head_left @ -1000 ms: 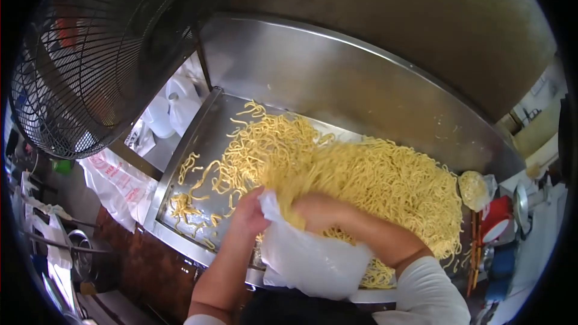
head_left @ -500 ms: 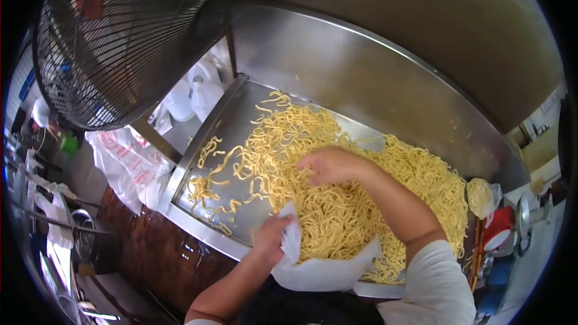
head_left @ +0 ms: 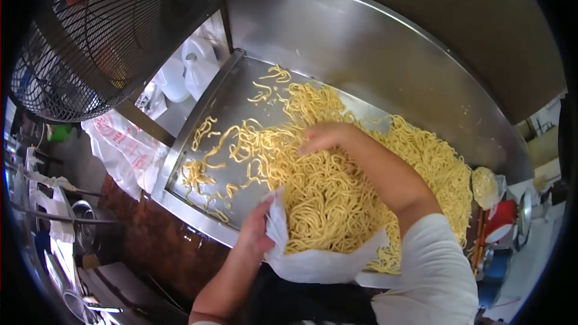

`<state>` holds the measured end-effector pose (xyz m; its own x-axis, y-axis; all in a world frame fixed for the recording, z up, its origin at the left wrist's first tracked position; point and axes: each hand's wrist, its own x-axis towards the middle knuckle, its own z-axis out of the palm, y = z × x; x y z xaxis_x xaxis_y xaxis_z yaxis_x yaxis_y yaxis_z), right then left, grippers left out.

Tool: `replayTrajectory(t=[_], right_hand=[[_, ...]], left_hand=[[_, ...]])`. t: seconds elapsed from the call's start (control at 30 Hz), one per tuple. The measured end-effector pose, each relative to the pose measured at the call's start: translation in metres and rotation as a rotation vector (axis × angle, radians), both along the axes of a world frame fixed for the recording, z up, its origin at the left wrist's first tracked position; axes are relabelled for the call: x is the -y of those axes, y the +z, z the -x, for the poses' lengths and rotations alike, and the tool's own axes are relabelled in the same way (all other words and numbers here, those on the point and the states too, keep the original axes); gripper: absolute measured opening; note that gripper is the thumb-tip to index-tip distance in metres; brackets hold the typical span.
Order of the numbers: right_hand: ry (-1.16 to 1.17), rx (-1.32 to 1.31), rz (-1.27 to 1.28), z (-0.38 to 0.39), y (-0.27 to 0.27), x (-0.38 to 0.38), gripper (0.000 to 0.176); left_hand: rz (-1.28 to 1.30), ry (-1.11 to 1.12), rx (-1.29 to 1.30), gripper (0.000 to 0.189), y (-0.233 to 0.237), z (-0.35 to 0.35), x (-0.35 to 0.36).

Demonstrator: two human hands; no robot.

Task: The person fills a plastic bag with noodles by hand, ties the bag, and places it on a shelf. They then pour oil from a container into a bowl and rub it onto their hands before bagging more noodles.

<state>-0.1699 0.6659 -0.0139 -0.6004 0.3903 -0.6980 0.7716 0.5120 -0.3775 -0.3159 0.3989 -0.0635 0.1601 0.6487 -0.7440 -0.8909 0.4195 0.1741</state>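
The noodles (head_left: 328, 198) lie in a thick yellow heap from the centre of the frame to the right, with loose strands scattered left of centre; at the lower centre they crowd the open mouth of a white bag (head_left: 318, 266), between its left flap and its right edge; the bag's lower side sags over the tray's front edge, close to the person's dark-clothed front. The left hand (head_left: 259, 229), left of the bag, grasps its left flap between thumb and fingers; the right hand (head_left: 324, 136), at the centre of the frame, rests on the heap with fingers bent down toward it; whether it grips any strands I cannot tell. The right arm crosses above the noodles from a white sleeve (head_left: 436, 259) at the lower right. All this lies on a metal tray (head_left: 241, 87), whose raised left rim slants through the left half; a tall metal panel (head_left: 349, 42) stands behind it across the upper part. A fan (head_left: 90, 48) fills the upper left; under it are pale jugs (head_left: 201, 69) and, lower, a white printed bag (head_left: 129, 150); at the right edge, beyond the heap, sit a small clear bag (head_left: 485, 186) with something yellow inside, a red item (head_left: 501, 219) and thin sticks (head_left: 480, 241).
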Motion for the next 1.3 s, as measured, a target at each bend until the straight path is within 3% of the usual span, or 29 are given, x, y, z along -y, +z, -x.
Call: replayTrajectory(t=[0.03, 0.1, 0.13, 0.17, 0.2, 0.27, 0.37, 0.43, 0.5, 0.53, 0.57, 0.63, 0.7, 0.73, 0.8, 0.83, 0.87, 0.93, 1.03, 1.17, 1.2, 1.27, 1.3], right_hand=[[-0.023, -0.059, 0.122, -0.016, 0.015, 0.025, 0.055], [0.112, -0.269, -0.017, -0.033, 0.015, 0.082, 0.058], [0.0, -0.232, 0.287, -0.028, 0.013, 0.114, 0.069], [0.145, -0.243, 0.247, -0.022, -0.002, 0.156, 0.063], [0.049, -0.449, 0.431, -0.023, -0.017, 0.19, 0.049], [0.157, -0.873, 0.355, -0.034, -0.095, 0.252, 0.039], [0.107, -0.778, 0.528, -0.045, 0.018, 0.247, 0.043], [0.12, -0.706, 0.207, -0.064, 0.058, 0.223, 0.047], [0.011, -0.548, -0.388, -0.087, 0.084, 0.205, 0.053], [0.012, -0.553, -0.388, -0.086, 0.059, 0.201, 0.053], [-0.011, -0.472, -0.484, -0.083, 0.013, 0.197, 0.052], [-0.015, -0.386, -0.598, -0.073, -0.009, 0.194, 0.051], [-0.088, -0.295, -0.341, -0.067, -0.008, 0.207, 0.049], [-0.093, -0.298, -0.344, -0.067, -0.003, 0.216, 0.049], [-0.285, -0.52, -0.247, -0.074, 0.01, 0.228, 0.03], [-0.828, -0.816, 0.239, -0.064, -0.009, 0.235, 0.024], [-0.835, -0.815, 0.238, -0.056, 0.018, 0.239, 0.024], [-0.275, -0.782, -0.216, -0.044, 0.094, 0.248, 0.022], [-0.214, -0.704, -0.413, -0.046, 0.055, 0.256, 0.022], [-0.181, -0.382, -0.488, -0.089, 0.017, 0.274, 0.031], [-0.172, -0.379, -0.474, -0.099, 0.021, 0.273, 0.031], [-0.189, -0.57, -0.115, -0.112, 0.048, 0.255, 0.034], [-0.269, -0.442, -0.077, -0.11, 0.069, 0.236, 0.036]], left_hand=[[-0.023, -0.007, -0.046, 0.032, 0.007, 0.003, -0.012], [-0.05, -0.03, -0.091, 0.029, 0.015, 0.008, -0.039], [-0.174, -0.085, -0.176, 0.027, 0.01, 0.008, -0.054], [-0.304, -0.141, -0.258, 0.026, 0.01, 0.005, -0.067], [-0.312, -0.158, -0.254, 0.026, 0.022, -0.001, -0.076], [-0.446, -0.315, -0.35, 0.025, 0.052, -0.018, -0.086], [-0.424, -0.396, -0.378, 0.018, 0.053, -0.027, -0.068], [-0.284, -0.354, -0.416, 0.013, 0.068, -0.03, -0.047], [-0.302, -0.27, -0.412, 0.014, 0.046, -0.039, -0.029], [-0.307, -0.181, -0.402, 0.014, 0.029, -0.042, -0.02], [-0.347, -0.292, -0.574, 0.017, 0.011, -0.045, -0.014], [-0.358, -0.277, -0.629, 0.017, 0.038, -0.053, -0.031], [-0.378, -0.348, -0.761, 0.023, 0.074, -0.05, -0.049], [-0.479, -0.332, -0.705, 0.024, 0.087, -0.051, -0.06], [-0.659, -0.327, -0.636, 0.026, 0.126, -0.059, -0.076], [-0.727, -0.344, -0.626, 0.027, 0.155, -0.062, -0.073], [-0.727, -0.351, -0.622, 0.027, 0.18, -0.062, -0.067], [-0.907, -0.32, -0.537, 0.028, 0.213, -0.063, -0.056], [-1.006, -0.161, -0.666, 0.027, 0.201, -0.04, -0.048], [-0.773, -0.124, -0.53, 0.035, 0.114, 0.031, -0.023], [-0.721, -0.186, -0.506, 0.042, 0.1, 0.042, -0.007], [-0.658, -0.238, -0.476, 0.051, 0.077, 0.047, 0.011], [-0.679, -0.263, -0.565, 0.059, 0.068, 0.047, 0.016]])
